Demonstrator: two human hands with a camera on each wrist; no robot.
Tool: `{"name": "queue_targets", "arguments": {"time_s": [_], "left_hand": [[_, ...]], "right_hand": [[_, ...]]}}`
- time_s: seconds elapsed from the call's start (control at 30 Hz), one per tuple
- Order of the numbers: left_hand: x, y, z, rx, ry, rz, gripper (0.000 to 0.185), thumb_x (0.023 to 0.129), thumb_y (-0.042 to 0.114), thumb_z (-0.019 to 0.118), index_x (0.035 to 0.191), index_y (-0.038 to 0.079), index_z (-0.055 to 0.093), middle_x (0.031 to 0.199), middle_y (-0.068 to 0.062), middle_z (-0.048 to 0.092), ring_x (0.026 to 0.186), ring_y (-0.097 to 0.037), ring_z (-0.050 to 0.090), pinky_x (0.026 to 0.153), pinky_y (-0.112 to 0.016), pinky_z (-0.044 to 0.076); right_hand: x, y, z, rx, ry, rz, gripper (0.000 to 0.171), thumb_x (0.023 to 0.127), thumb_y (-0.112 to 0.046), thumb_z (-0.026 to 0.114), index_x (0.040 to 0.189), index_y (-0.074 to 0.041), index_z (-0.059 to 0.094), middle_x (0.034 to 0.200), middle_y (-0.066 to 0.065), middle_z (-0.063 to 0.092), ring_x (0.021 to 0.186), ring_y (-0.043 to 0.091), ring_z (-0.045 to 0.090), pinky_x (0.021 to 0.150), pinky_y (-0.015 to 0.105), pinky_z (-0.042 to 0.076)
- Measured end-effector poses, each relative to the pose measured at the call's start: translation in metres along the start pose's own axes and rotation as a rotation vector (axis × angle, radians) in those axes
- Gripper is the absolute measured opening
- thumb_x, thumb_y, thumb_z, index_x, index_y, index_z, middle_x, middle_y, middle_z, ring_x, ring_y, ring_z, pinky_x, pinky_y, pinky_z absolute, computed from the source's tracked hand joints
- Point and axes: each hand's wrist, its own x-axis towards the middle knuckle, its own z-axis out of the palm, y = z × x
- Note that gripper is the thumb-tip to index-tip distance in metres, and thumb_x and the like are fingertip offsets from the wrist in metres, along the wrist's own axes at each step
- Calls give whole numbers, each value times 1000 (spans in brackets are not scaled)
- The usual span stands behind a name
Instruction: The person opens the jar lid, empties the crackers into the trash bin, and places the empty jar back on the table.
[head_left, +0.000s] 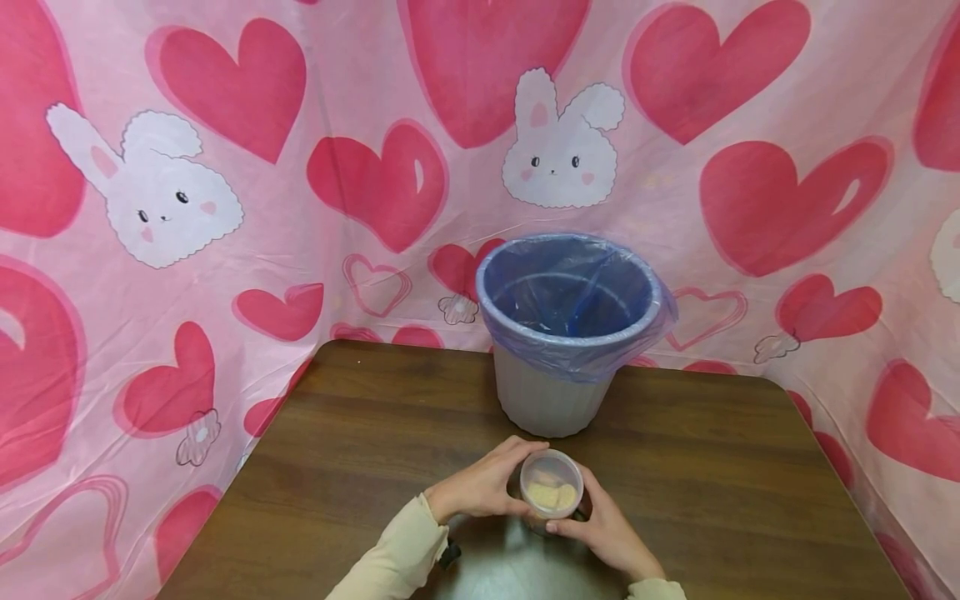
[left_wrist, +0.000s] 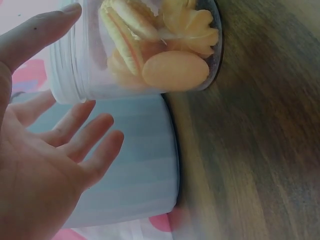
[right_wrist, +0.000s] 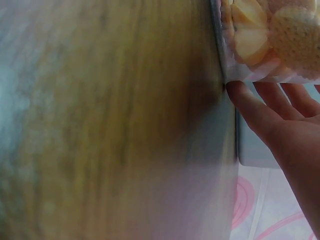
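Item: cookie jar, lidless, on table just before the lined bin. My left hand and right hand cup it; I grip evenly, keeping it upright.
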Motion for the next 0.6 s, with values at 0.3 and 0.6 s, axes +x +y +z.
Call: {"name": "queue_targets", "arguments": {"time_s": [0.3,0.6], "left_hand": [[2,2,0,-17,2,-13,87,74,23,83,147,17,36,131,-3,49,118,-10,47,102,-24,42],[8,3,3,-44,-21,5,94,72,25,85,149,18,32,133,-3,44,118,-12,47,98,-22,43]], "right_hand": [[0,1,0,-1,9,-11,86,73,-16,83,145,-21,35,145,7,45,127,11,47,97,15,40],[-1,0,0,1,2,-39,84,75,-16,82,145,-17,35,146,11,43,129,18,46,97,14,41]]}}
